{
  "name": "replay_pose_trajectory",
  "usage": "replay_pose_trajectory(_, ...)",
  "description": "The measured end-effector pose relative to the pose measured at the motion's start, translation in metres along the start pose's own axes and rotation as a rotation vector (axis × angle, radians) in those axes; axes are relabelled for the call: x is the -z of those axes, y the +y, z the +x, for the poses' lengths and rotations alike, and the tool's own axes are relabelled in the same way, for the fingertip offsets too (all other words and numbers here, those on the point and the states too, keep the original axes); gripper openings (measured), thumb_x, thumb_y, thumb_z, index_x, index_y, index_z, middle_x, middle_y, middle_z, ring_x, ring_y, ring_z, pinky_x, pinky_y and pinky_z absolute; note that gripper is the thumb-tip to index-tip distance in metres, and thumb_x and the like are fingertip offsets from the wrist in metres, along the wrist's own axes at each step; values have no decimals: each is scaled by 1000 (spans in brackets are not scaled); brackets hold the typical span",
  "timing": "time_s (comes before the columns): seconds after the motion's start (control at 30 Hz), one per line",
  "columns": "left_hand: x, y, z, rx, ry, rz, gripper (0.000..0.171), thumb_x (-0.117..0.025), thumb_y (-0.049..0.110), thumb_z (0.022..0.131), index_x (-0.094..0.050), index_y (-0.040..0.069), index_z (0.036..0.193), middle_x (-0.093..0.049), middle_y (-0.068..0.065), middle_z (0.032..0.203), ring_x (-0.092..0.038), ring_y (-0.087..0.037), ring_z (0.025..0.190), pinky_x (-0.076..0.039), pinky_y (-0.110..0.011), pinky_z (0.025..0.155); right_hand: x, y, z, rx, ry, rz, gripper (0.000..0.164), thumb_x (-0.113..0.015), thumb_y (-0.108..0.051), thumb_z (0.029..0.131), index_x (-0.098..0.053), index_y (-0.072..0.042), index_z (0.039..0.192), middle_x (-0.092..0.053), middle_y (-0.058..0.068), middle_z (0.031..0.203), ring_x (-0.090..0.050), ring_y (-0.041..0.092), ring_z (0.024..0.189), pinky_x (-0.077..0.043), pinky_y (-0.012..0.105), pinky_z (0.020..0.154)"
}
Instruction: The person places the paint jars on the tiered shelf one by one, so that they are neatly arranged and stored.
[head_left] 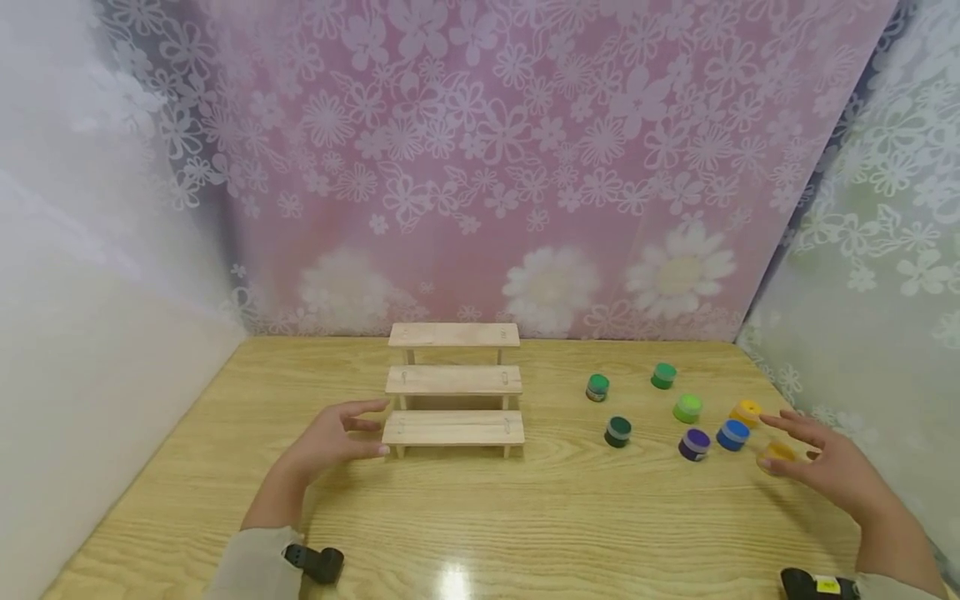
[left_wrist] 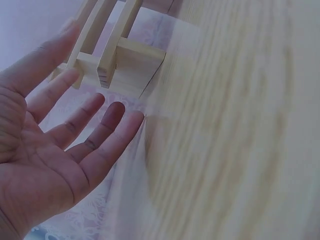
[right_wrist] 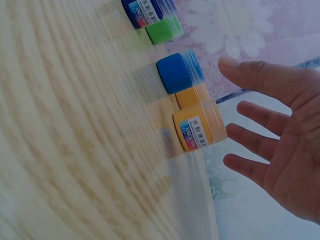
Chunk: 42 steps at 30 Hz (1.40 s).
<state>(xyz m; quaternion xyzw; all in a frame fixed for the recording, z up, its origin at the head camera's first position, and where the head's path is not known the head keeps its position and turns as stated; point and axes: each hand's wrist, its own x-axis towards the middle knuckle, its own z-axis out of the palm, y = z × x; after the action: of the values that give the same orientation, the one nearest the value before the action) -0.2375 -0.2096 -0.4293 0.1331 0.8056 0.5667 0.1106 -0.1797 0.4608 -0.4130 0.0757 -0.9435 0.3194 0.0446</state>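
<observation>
A three-tier wooden stand [head_left: 453,428] rests on the table. Beside its left end is my left hand [head_left: 330,442], fingers spread and nothing held; in the left wrist view the palm [left_wrist: 50,160] shows, and whether the thumb touches the stand I cannot tell. At the right, my right hand [head_left: 836,462] reaches around a yellow-orange paint jar [head_left: 780,457]. The right wrist view shows that labelled jar [right_wrist: 195,131] apart from the extended fingers of the hand [right_wrist: 280,135]. Close by stand a blue jar [head_left: 732,434] and another yellow jar [head_left: 746,413].
Further left are a purple jar [head_left: 694,444], a light green jar [head_left: 687,408] and several darker green jars, one dark green jar [head_left: 618,432] nearest the stand. Flowered cloth [head_left: 495,167] hangs behind the wooden table [head_left: 525,525], with pale sheets at both sides.
</observation>
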Motion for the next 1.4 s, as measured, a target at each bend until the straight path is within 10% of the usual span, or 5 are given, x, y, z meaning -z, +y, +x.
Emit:
replay_pose_trajectory(0.2, -2, -5, 6, 0, -37, -117, 76, -84, 9, 76, -48, 1, 143, -47, -25, 141, -54, -41, 119, -57, -44, 78, 1, 6, 2, -102, -58, 16, 72, -69, -28, 93, -34, -2, 150, -14, 34, 154, -32, 60, 122, -40, 70, 85)
replay_pose_trajectory(0.47, -4, -11, 10, 39, -32, -168, 77, -84, 4, 75, -46, -3, 143, -52, -27, 134, -59, -35, 113, -57, -43, 78, -3, 18, 5, -140, -39, 14, 70, -72, -32, 91, -41, -11, 149, -29, 30, 151, -52, 14, 112, -46, 65, 84)
replay_pose_trajectory(0.73, -5, -16, 12, 71, -36, -194, 75, -81, 3, 78, -45, -4, 143, -63, -23, 120, -65, -29, 104, -56, -39, 79, -6, 20, 8, -177, -57, 62, 69, -72, -30, 91, -40, -14, 150, -24, 40, 147, -39, 61, 121, -51, 55, 82)
replay_pose_trajectory(1.07, -5, -21, 16, 35, -79, -306, 75, -76, -5, 81, -37, -9, 145, -62, -26, 119, -66, -27, 102, -56, -37, 80, -1, 32, 5, -225, -47, 102, 65, -75, -34, 88, -52, -5, 141, -41, -36, 109, -63, 20, 103, -51, 22, 71)
replay_pose_trajectory(1.4, -6, -25, 17, 21, -77, -330, 73, -75, -6, 81, -39, -8, 145, -64, -23, 117, -66, -24, 99, -57, -37, 79, -7, 46, 4, -292, -15, 195, 62, -77, -37, 85, -59, -7, 135, -60, -31, 97, -51, -16, 84, -50, 18, 68)
